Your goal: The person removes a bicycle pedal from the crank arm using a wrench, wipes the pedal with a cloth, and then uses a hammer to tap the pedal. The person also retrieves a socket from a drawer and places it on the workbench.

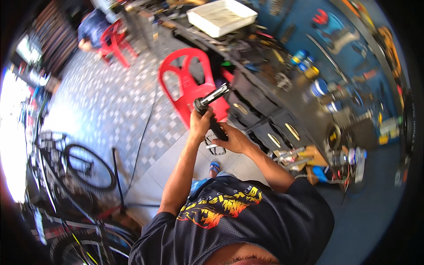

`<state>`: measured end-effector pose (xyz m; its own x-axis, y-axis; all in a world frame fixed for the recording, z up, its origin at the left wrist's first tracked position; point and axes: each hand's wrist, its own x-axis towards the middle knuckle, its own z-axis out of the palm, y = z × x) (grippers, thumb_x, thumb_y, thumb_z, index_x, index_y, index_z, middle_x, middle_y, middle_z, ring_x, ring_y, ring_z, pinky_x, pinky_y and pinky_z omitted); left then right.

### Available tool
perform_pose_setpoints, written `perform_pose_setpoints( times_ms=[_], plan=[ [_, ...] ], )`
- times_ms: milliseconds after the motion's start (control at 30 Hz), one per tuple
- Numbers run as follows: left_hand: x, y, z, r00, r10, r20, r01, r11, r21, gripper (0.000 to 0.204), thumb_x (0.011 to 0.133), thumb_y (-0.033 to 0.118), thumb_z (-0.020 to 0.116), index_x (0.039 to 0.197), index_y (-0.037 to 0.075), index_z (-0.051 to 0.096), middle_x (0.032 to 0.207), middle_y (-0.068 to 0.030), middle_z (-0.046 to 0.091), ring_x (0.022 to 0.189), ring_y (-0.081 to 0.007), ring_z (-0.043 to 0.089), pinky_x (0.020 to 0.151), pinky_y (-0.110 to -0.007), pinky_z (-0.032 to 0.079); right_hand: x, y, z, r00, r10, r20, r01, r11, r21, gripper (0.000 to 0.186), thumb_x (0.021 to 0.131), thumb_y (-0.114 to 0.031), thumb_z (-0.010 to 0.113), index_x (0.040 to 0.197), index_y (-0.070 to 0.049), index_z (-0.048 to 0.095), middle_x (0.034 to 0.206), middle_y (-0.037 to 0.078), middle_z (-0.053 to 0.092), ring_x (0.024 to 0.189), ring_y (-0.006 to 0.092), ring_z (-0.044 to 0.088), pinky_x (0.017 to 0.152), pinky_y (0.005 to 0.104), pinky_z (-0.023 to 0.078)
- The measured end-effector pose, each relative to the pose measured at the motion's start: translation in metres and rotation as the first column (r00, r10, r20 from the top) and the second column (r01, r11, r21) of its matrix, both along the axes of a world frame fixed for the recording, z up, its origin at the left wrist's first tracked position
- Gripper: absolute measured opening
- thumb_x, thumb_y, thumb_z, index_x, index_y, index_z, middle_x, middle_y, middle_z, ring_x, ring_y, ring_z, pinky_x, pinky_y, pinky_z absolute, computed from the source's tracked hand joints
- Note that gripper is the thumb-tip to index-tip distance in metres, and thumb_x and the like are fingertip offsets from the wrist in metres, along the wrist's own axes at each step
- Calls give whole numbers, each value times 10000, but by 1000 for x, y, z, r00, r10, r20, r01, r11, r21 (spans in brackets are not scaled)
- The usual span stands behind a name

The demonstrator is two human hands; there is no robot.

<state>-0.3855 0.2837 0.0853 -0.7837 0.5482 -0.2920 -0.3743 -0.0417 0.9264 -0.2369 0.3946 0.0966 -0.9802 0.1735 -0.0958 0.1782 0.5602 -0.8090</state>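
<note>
My left hand point(201, 123) is wrapped round the upper part of a black tube with a shiny metal shaft point(213, 95), just below its dark collar. The shaft points up and to the right. At the tube's lower end my right hand point(234, 139) closes on it from the right side. A small dark frame with an open outline, like a bicycle pedal point(215, 151), shows just below the tube; I cannot tell whether it is joined to it. Behind my hands stands a red plastic chair point(193, 55), partly hidden by the shaft.
A workbench with dark drawers point(254, 102) runs along the right, crowded with tools and bottles. On it lies a white tray point(221, 17). Tools hang on a blue wall panel point(304, 22). Bicycles point(90, 168) stand at left. Far off, a person point(93, 28) sits on another red chair point(114, 39).
</note>
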Motion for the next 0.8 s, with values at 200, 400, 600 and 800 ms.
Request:
perform_pose_setpoints(
  times_ms=[200, 400, 600, 800],
  plan=[
    [26, 92, 25, 920, -391, -4, 391, 920, 7, 189, 953, 195, 713, 999, 25, 646, 830, -85, 678, 687, -197, 702, 617, -355, 610, 60, 63, 9, 958, -279, -68, 233, 895, -381, 514, 918, -353, 783, 1245, 7, 616, 869, 90, 716, 735, 149, 652, 672, 325, 503],
    [43, 176, 29, 832, -552, 60, 554, 832, -22, 208, 935, 195, 713, 974, 5, 638, 763, -83, 658, 639, -223, 712, 553, -359, 602, 87, 95, -1, 785, -616, 57, 564, 675, -475, 348, 981, -275, 725, 1173, 3, 644, 892, 46, 707, 800, 102, 632, 728, 278, 500],
    [20, 244, 26, 771, -612, -175, 602, 791, -111, 308, 889, 181, 706, 1090, -28, 603, 795, -83, 641, 599, -217, 681, 538, -356, 552, 53, 129, -20, 644, -765, 8, 614, 511, -602, 242, 1041, -222, 651, 1128, 3, 667, 942, -6, 680, 854, 71, 595, 762, 250, 483],
    [-39, 287, 25, 484, -528, -698, 418, 840, -346, 538, 901, 200, 624, 1304, -114, 453, 1000, -281, 675, 852, -402, 717, 754, -486, 556, -16, 168, 0, 694, -718, 52, 590, 526, -612, 279, 1031, -248, 664, 1166, -4, 656, 889, 4, 666, 786, 91, 602, 723, 274, 501]
  ],
)
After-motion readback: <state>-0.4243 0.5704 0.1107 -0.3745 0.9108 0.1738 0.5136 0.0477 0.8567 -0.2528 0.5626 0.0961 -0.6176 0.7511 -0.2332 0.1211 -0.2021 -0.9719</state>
